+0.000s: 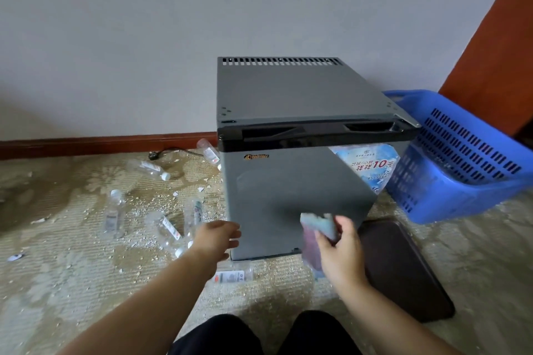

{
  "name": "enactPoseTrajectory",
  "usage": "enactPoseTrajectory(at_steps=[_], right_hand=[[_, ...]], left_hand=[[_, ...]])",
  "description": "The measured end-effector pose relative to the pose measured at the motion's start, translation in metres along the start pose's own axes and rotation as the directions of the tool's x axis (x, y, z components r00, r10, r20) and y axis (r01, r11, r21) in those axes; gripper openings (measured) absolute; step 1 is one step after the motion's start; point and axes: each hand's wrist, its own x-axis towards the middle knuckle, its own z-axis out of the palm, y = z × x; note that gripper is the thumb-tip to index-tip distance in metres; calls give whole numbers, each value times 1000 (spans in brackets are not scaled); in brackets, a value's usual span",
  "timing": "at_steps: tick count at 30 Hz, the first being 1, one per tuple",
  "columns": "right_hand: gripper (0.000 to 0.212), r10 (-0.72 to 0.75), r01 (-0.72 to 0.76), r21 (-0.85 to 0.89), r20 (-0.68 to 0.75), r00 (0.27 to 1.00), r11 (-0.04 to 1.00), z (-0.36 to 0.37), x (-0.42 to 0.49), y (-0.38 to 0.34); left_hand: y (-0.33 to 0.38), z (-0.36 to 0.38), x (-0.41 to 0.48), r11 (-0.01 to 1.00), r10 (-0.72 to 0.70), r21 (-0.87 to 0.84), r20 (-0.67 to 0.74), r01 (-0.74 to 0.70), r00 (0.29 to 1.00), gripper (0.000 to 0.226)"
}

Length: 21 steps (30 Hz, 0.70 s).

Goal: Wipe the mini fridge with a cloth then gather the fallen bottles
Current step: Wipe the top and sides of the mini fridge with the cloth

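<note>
A pale wall and a worn, stained patterned carpet are seen from above, divided by a red-brown skirting board. The grey mini fridge is stood upright on the carpet near the wall, its door shut and its vented top bare. A blue slotted basket is tipped at an angle just to the right of the fridge, and a printed sheet marked with a large "10" is lodged between the two. A dark rounded tray is laid flat on the carpet by the fridge's lower right corner.

The right hand is closed around a blue and purple cloth, which is held up before the lower part of the fridge's front; the cloth is blurred, and whether it is pressed to the surface cannot be told. The left hand is held open, fingers loosely extended at the fridge's lower left edge, with nothing gripped.

Clear plastic bottles are strewn on their sides over the carpet left of the fridge: one against its left side by the skirting, one farther left, three nearer the left hand, and one just in front of the fridge's base. A black plug is left lying by the skirting, and pale crumbs of debris are scattered among the bottles.
</note>
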Motion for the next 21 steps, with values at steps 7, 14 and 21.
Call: enactPoseTrajectory(at_steps=[7, 14, 21], right_hand=[[43, -589, 609, -84, -383, 711, 789, 15, 48, -88], [14, -977, 921, -332, -129, 168, 203, 101, 60, -87], [17, -967, 978, -208, 250, 39, -14, 136, 58, -21]], left_hand=[[-2, -16, 5, 998, -15, -58, -53, 12, 998, 18], [-9, -29, 37, 990, -93, -113, -97, 82, 991, 19], [-15, 1, 69, 981, -163, -111, -50, 156, 985, 21]])
